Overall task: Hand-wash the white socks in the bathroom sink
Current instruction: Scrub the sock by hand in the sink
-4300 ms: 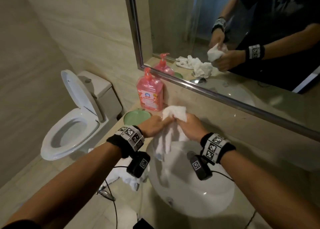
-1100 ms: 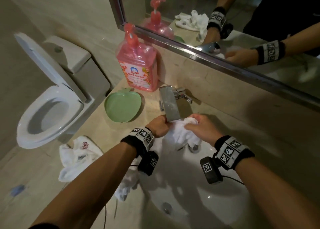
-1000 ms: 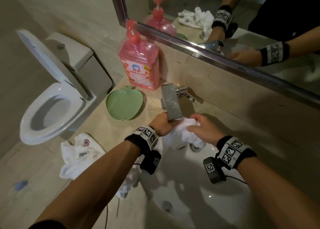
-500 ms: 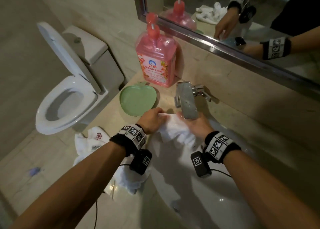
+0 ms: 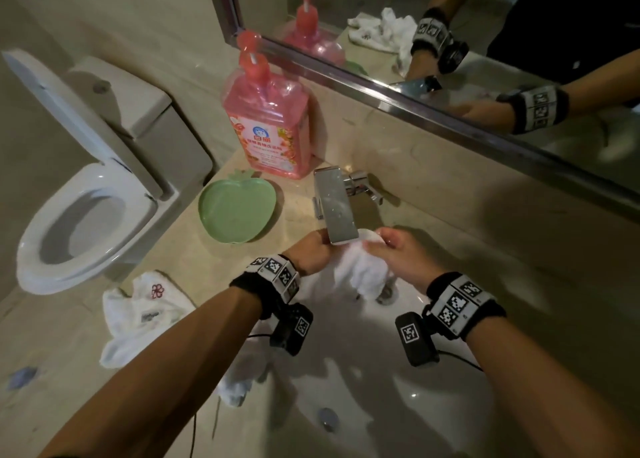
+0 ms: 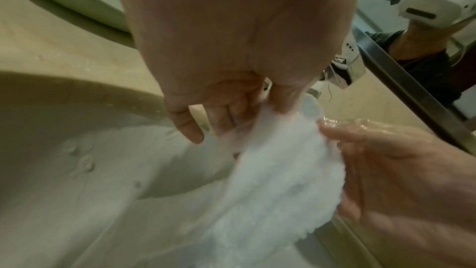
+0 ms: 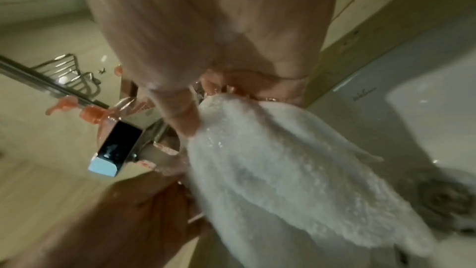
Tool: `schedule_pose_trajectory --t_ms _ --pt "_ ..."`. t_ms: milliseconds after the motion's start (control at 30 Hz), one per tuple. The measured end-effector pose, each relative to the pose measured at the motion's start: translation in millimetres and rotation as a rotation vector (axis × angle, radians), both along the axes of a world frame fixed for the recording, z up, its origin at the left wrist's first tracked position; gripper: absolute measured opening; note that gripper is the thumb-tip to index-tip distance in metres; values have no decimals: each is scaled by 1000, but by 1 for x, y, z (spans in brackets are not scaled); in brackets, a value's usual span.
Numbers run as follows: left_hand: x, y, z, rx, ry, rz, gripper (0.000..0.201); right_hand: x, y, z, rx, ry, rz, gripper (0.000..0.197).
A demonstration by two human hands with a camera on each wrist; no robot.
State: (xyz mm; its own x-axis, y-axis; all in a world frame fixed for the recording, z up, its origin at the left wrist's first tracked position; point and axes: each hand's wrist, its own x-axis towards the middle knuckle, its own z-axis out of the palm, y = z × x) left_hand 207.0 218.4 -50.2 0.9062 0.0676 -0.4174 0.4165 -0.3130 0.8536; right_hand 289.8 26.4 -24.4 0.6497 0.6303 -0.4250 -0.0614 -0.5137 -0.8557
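Dim, warm-toned throughout. Showed soft arm shadows across the sink point(image 5: 433, 405) basin and small glints on the tap point(image 5: 337, 212). Bowed straight lines near edges. Blurred heavily in both wrist views, especially the sock point(image 7: 283, 170).

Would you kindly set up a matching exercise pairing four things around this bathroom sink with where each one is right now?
Things:
1. sock being washed
2. green dish
3. pink soap bottle
4. flower-marked socks

Places:
A. lying in a heap on the counter, left of the sink
B. standing against the wall, just below the mirror's corner
C. held by the left hand and right hand under the faucet
D. on the counter between the bottle and the basin

Pairs: 1-C, 2-D, 3-B, 4-A
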Motion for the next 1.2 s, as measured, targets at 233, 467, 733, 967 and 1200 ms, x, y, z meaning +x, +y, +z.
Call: schedule_pose_trajectory --t_ms 233,467,733,967,1200 --pt "-6 10 17 -55 -63 -39 15 -14 25 -11 -74 17 142 12" --pt "-27 41 15 86 138 6 15 -19 58 -15 30 149 -97 12" --pt "-6 16 15 168 49 -149 27 -9 40 -9 -14 217 108 29" --pt "7 3 -6 53 69 -52 37 9 13 -8 -63 154 -21 35" --pt "0 24 -2 200 18 -109 22 20 8 -15 -53 180 -69 45"
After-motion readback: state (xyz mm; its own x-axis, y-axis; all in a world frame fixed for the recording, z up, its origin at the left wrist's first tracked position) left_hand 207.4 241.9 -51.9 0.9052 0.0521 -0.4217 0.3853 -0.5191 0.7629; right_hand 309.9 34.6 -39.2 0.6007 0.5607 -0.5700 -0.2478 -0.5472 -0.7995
